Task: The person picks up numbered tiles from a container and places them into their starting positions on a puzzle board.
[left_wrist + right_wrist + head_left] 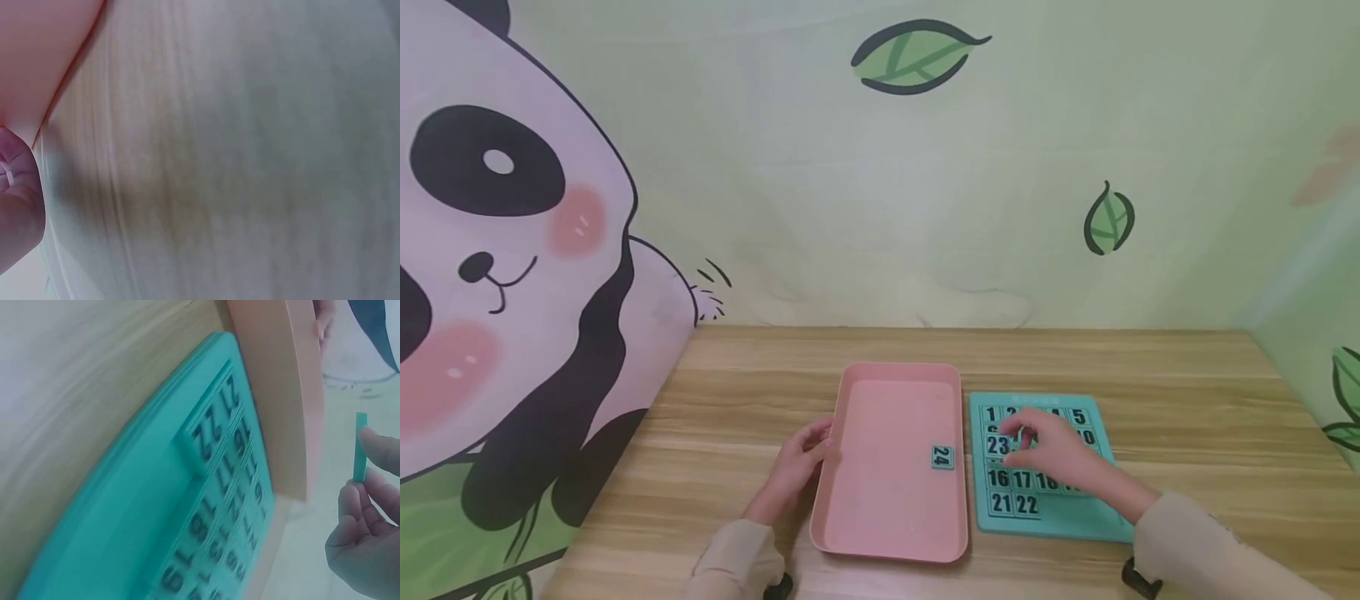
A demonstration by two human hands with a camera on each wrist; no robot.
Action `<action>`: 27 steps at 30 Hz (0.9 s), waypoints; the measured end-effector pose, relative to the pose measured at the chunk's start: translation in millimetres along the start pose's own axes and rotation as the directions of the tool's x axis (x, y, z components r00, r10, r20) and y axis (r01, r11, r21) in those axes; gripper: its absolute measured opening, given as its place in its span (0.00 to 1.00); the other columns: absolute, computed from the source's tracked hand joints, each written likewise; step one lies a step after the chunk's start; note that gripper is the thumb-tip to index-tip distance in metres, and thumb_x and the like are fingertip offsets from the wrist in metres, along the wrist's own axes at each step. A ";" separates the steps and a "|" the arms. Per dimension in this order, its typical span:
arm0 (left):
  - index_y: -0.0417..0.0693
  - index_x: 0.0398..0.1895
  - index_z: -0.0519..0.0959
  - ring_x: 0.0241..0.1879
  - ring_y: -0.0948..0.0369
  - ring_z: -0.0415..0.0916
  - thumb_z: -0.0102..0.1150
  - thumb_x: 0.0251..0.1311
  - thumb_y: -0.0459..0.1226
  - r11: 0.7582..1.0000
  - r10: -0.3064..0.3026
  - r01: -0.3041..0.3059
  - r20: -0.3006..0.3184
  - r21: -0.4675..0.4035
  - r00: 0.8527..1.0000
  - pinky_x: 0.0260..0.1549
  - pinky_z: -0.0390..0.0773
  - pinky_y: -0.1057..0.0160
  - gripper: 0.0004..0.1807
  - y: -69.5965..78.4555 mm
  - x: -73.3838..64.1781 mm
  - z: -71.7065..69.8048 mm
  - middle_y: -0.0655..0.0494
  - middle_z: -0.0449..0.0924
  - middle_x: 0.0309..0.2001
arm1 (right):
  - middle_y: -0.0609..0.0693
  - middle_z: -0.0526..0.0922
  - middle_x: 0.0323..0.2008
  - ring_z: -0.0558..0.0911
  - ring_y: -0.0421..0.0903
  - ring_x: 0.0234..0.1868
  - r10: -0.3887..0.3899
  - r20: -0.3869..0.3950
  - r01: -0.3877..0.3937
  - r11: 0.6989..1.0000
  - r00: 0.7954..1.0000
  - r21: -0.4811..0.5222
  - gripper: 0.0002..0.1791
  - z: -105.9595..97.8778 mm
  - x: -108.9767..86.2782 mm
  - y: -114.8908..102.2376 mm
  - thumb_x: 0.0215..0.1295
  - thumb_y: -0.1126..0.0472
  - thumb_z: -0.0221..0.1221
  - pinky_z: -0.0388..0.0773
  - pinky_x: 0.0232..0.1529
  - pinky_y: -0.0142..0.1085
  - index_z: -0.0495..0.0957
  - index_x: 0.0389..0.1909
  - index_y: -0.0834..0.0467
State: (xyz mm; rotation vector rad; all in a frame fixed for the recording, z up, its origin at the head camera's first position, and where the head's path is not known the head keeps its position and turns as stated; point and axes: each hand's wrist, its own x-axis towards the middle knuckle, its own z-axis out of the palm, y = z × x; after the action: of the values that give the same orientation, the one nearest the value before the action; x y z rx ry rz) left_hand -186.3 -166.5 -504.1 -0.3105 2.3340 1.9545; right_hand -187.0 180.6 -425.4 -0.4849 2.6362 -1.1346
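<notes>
Between thumb and fingertips, my right hand (1056, 450) pinches a teal number tile marked 23 (997, 445), raised over the board; the right wrist view shows the tile (360, 447) edge-on. Beneath it lies a teal number board (1075, 521) holding rows of numbered tiles, with 21 and 22 in the bottom row and a bare recess beside them. The hand hides part of the middle rows. My left hand (797, 462) holds the left rim of a pink tray (887, 550). One tile marked 24 (942, 457) lies turned sideways inside the tray, near its right wall.
The tray and board stand side by side on a wood-grain table (737, 358). Behind the table rises a pale green wall (775, 208) printed with leaves, and a large panda picture covers the left side.
</notes>
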 end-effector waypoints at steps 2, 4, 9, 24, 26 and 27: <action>0.37 0.55 0.68 0.43 0.57 0.70 0.47 0.58 0.29 1.000 -0.001 0.001 -0.001 -0.004 1.000 0.36 0.75 0.65 0.20 -0.3 -0.1 0.2 0.40 0.71 0.47 | 0.48 0.76 0.33 0.69 0.40 0.29 -0.007 -0.013 0.007 1.000 1.000 -0.014 0.17 -5.0 -8.1 7.2 0.46 0.63 0.64 0.68 0.26 0.29 0.75 0.40 0.58; 0.37 0.55 0.68 0.43 0.57 0.70 0.48 0.58 0.29 1.000 -0.005 0.005 -0.002 -0.004 1.000 0.36 0.75 0.65 0.20 -0.4 -0.5 0.1 0.41 0.71 0.47 | 0.49 0.76 0.34 0.69 0.38 0.28 -0.015 -0.022 0.015 1.000 1.000 -0.018 0.18 -8.3 -15.1 14.8 0.45 0.63 0.64 0.68 0.25 0.29 0.75 0.40 0.60; 0.39 0.55 0.69 0.43 0.57 0.70 0.49 0.57 0.30 1.000 -0.021 0.021 -0.014 0.005 1.000 0.35 0.75 0.66 0.20 -0.4 -0.5 -0.3 0.42 0.71 0.47 | 0.50 0.76 0.33 0.68 0.35 0.27 -0.027 -0.019 0.027 1.000 0.999 0.000 0.18 -10.5 -30.2 31.3 0.44 0.65 0.64 0.68 0.24 0.27 0.75 0.40 0.62; 0.39 0.56 0.68 0.41 0.59 0.70 0.49 0.58 0.31 1.000 -0.021 0.021 0.003 0.004 1.000 0.33 0.74 0.67 0.21 3.2 -1.4 0.9 0.41 0.70 0.48 | 0.46 0.74 0.31 0.67 0.33 0.26 -0.044 -0.030 0.042 0.997 0.999 -0.058 0.18 6.4 -57.3 70.7 0.41 0.65 0.64 0.68 0.26 0.26 0.76 0.38 0.62; 0.39 0.56 0.68 0.42 0.58 0.70 0.49 0.58 0.31 1.000 -0.022 0.022 0.001 0.003 1.000 0.34 0.74 0.66 0.21 3.8 -1.6 0.8 0.41 0.70 0.48 | 0.46 0.74 0.30 0.67 0.34 0.27 -0.033 -0.039 0.030 0.997 0.999 -0.072 0.18 8.4 -58.0 72.2 0.41 0.65 0.63 0.68 0.26 0.26 0.76 0.37 0.61; 0.39 0.56 0.68 0.42 0.58 0.70 0.49 0.58 0.31 1.000 -0.022 0.022 0.000 0.004 1.000 0.34 0.74 0.66 0.21 4.3 -1.8 0.8 0.41 0.70 0.48 | 0.46 0.74 0.30 0.67 0.34 0.27 -0.035 -0.042 0.032 0.996 0.998 -0.081 0.17 9.3 -58.1 72.6 0.41 0.65 0.63 0.68 0.26 0.26 0.76 0.37 0.60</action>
State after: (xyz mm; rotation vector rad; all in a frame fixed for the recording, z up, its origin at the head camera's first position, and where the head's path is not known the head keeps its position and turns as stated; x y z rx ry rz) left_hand -185.4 -164.8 -499.8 -0.3346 2.3248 1.9394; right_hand -145.7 243.8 -480.4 -0.5272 2.7299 -1.0631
